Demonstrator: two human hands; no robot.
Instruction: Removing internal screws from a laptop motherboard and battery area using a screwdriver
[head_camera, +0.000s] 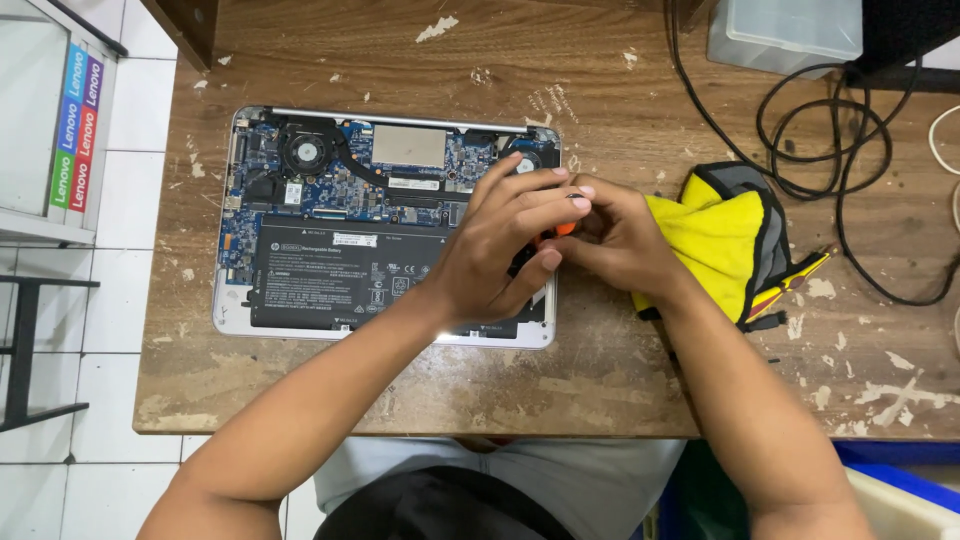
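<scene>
My wooden worktable (620, 390), its varnish flaking into pale patches, carries everything at a reach that needs no leaning. The opened laptop (300, 215) lies flat on its lid, base cover off, square to my chest so the whole interior faces up: blue circuit board along the far half, a round fan (303, 153) at the far left, and a broad black battery pack (330, 275) filling the near half inside a silver rim. To the right, just beside the machine, a crumpled yellow cloth (715, 240) with grey edging rests on the table. Black cables (830, 140) loop at the far right corner, well apart from the work, below a translucent plastic box (785, 35).

My left hand (500, 250) arches over the laptop's right edge, fingers curled narrow and meeting my right hand (620, 240), which is likewise closed tight. Between them sits a small orange-handled tool (566, 229), probably a screwdriver; only a glimpse of the handle shows, and its tip is hidden. Which hand bears the grip I cannot tell; the two pinch together, I judge, to steady it over the board's right end.
</scene>
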